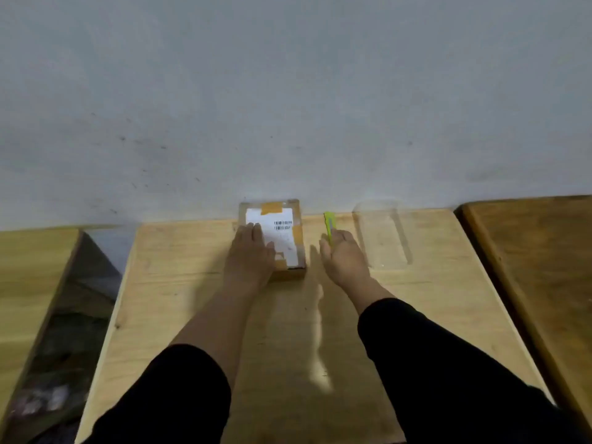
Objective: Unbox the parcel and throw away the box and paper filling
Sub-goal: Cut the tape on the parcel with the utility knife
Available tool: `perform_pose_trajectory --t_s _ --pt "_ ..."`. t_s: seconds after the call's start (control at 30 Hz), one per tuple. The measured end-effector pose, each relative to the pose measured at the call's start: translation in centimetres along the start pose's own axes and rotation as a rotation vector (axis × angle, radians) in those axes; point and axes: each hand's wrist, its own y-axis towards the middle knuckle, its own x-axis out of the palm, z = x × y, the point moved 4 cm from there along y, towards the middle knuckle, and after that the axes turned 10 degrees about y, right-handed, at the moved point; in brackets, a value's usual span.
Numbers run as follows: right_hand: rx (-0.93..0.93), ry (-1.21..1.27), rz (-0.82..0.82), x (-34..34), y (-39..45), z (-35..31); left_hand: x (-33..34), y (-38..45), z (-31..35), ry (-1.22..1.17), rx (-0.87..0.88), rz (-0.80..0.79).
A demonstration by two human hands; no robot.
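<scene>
From the head view, the parcel (272, 237) lies flat on the wooden worktop (432, 299), its far end close against the grey wall (288, 91). The left hand (250, 254) rests on the parcel's near left part with fingers laid flat and straight over the top. The right hand (344, 256) is just to the right of the parcel, apart from it, its fingers curled round a yellow-green utility knife (329, 224) whose far end points away toward the wall.

A white shipping label (275, 232) covers most of the parcel's top; it carries barcodes, but the print is too blurred to read. Strips of tan tape (271, 207) cross the label's edges.

Right of the right hand a clear plastic container (381, 238) lies on the worktop. Bare wood stretches from the hands back toward the person's black sleeves (448, 363). Left of the left hand the worktop ends at a dark gap (73, 315); beyond the container a darker wooden surface (538, 267) adjoins.
</scene>
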Motion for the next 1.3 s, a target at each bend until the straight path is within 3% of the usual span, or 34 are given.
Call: perform_pose_trajectory --t_s 0.27,0.47,0.63,0.73,0.97,1.13,1.3 --pt "0.08 -0.005 0.232 2.7 2.8 5.0 4.4 0.9 -1.6 -0.046 -0.06 0.048" --pt "0.041 -0.047 0.292 3.6 4.3 6.0 5.0 0.9 -1.5 -0.006 -0.045 0.15" --pt "0.002 -0.083 0.329 3.5 4.2 5.7 4.8 0.9 -1.5 0.026 -0.066 0.123" --pt "-0.036 -0.061 0.327 3.3 4.1 5.5 4.5 0.7 -1.2 0.018 -0.067 0.116" --pt "-0.016 0.46 0.299 2.5 2.7 1.7 3.5 0.7 -1.6 -0.092 -0.062 0.091" --pt "-0.045 0.506 0.166 3.9 2.6 -1.1 3.4 0.6 -3.0 -0.28 -0.236 0.037" --pt "0.014 0.532 0.127 5.5 2.8 -1.2 3.0 0.5 -2.9 -0.418 -0.216 0.084"
